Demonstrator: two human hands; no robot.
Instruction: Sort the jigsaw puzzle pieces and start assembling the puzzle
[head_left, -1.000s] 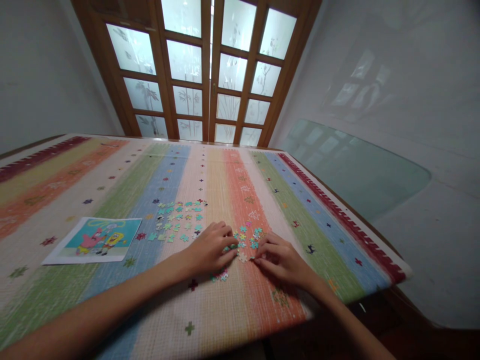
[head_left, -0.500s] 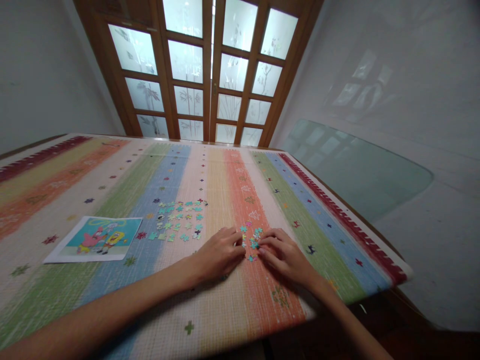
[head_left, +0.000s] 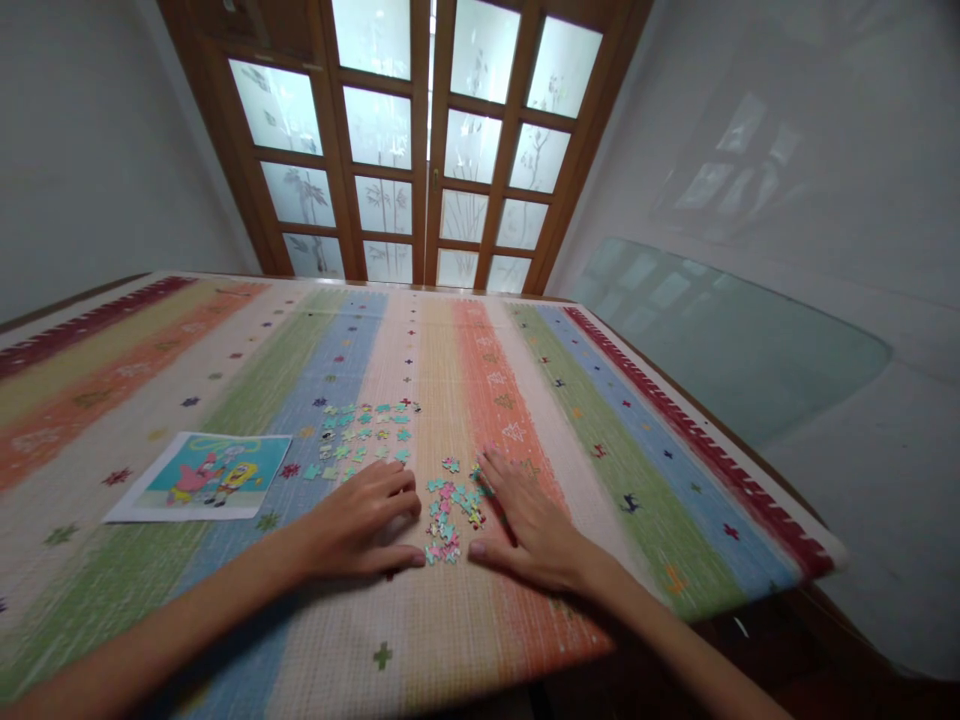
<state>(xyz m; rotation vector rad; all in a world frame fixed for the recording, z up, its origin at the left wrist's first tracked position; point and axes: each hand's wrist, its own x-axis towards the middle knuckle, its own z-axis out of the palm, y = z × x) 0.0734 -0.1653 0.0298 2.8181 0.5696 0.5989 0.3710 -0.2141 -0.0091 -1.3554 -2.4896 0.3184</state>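
Observation:
A small heap of jigsaw pieces (head_left: 450, 510), teal, pink and white, lies on the striped tablecloth (head_left: 465, 360) between my two hands. My left hand (head_left: 360, 522) rests flat on the cloth just left of the heap, fingers stretched toward it. To the right of the pieces, my right hand (head_left: 525, 520) lies flat with fingers spread, its edge touching them. Neither hand holds a piece. A second spread of mostly teal pieces (head_left: 360, 435) sits farther back on the blue stripe.
A printed cartoon picture (head_left: 202, 478) lies on the cloth at the left. The table's right edge (head_left: 750, 490) drops off beside a glass pane (head_left: 720, 340) leaning at the wall. Wooden glazed doors (head_left: 427, 140) stand behind the table.
Both hands have slid left and apart, sweeping the pieces from the orange stripe into a heap on the pale stripe. The fingers, curled before, now lie flat.

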